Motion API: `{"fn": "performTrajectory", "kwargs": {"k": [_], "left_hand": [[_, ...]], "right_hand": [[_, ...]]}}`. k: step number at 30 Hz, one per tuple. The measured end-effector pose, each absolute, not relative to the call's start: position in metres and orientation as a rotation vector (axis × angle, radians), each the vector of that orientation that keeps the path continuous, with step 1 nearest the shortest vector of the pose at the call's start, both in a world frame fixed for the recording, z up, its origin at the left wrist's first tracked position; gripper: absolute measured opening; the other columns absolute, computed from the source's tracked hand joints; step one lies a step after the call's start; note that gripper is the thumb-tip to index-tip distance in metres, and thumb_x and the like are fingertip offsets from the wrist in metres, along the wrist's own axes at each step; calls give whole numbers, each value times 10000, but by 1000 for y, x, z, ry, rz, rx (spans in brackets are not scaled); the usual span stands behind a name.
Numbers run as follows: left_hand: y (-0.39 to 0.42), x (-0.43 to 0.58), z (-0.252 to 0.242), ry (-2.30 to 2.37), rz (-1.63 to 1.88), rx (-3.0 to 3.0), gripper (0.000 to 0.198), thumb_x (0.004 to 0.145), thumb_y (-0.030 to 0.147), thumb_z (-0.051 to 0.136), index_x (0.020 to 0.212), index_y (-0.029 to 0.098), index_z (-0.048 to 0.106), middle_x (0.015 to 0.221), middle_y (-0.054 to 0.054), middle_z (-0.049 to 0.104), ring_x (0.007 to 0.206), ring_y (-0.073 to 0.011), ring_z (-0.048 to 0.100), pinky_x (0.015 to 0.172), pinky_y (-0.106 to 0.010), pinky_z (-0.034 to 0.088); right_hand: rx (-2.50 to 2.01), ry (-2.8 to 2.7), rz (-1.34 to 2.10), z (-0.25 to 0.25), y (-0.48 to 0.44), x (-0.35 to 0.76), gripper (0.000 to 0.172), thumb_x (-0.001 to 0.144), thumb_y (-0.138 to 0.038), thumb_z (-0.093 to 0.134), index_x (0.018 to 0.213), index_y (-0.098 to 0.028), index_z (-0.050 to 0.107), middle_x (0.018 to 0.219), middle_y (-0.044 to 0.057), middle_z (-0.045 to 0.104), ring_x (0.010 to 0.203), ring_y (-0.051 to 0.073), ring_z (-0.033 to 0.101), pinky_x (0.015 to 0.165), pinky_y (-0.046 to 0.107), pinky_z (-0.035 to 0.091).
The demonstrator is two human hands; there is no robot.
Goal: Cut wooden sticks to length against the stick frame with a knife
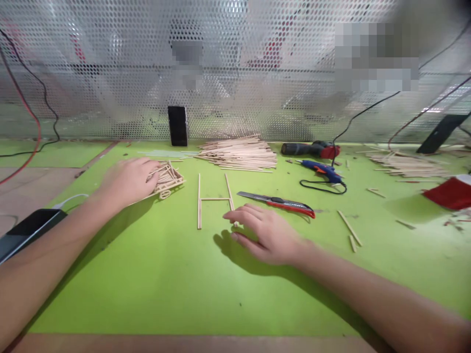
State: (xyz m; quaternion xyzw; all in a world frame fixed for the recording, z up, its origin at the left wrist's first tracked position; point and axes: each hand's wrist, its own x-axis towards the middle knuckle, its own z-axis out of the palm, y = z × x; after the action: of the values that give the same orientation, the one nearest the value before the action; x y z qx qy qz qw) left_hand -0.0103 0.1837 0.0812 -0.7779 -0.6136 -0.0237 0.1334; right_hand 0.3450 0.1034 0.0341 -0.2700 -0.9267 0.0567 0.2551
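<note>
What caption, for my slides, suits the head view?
Left hand at pale wooden-stick structure, right hand at H-shaped pale wooden frame.

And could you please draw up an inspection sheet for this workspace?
Surface: green tabletop, stick scraps at right.
Job's things: H-shaped stick frame; stick-built tray of loose pieces; central stick pile; utility knife, blade out; glue gun.
Clutter: upright phone; red object at right edge.
Hands: left hand at tray, grip unclear; right hand, open, near frame's right side.
Cables: black cable above glue gun; red cable at left.
Surroundings: perforated screen behind.
</note>
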Motion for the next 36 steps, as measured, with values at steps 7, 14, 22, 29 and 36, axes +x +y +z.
{"fn": "performTrajectory", "kwargs": {"k": [7, 14, 22, 29, 36], "left_hand": [[221, 19, 87, -1915, -86, -2256, 566, 1008, 471, 406, 1427, 213, 686, 1399, -119, 744, 1172, -367, 724, 838, -443, 575], [261, 37, 86, -2057, 26, -2212, 500, 867, 548, 628, 1227, 244, 796, 1205, -121, 818, 1067, -375, 747, 854, -423, 556], [264, 40, 81, -2023, -3, -2262, 560, 858, 360, 609, 1391, 228, 719, 1271, -104, 803, 1048, -338, 745, 855, -391, 551], [259, 27, 99, -2001, -78, -2264, 554, 870, 339, 562, 1403, 263, 693, 1307, -57, 787, 1053, -330, 740, 820, -365, 532], [238, 12, 102, -2054, 75, -2336, 568, 823, 389, 595, 1366, 298, 733, 1219, -32, 816, 883, -291, 743, 728, -337, 499]], "right_hand": [[-733, -2580, 263, 31, 104, 344, 263, 1116, -326, 495, 1257, -161, 643, 1084, 105, 761, 947, 220, 706, 784, 354, 567], [-707, -2603, 311, 29, 102, 344, 220, 1103, -273, 510, 1234, -166, 650, 1116, 100, 755, 980, 224, 691, 825, 361, 552], [-672, -2587, 322, 27, 102, 343, 213, 1093, -255, 523, 1253, -168, 633, 1156, 99, 742, 1004, 224, 686, 821, 353, 551], [-687, -2606, 308, 27, 103, 344, 222, 1084, -241, 519, 1248, -165, 648, 1155, 96, 746, 1004, 231, 692, 822, 363, 550], [-724, -2627, 348, 28, 104, 343, 227, 1087, -245, 514, 1234, -170, 670, 1164, 103, 749, 1011, 232, 697, 847, 366, 558]]}}
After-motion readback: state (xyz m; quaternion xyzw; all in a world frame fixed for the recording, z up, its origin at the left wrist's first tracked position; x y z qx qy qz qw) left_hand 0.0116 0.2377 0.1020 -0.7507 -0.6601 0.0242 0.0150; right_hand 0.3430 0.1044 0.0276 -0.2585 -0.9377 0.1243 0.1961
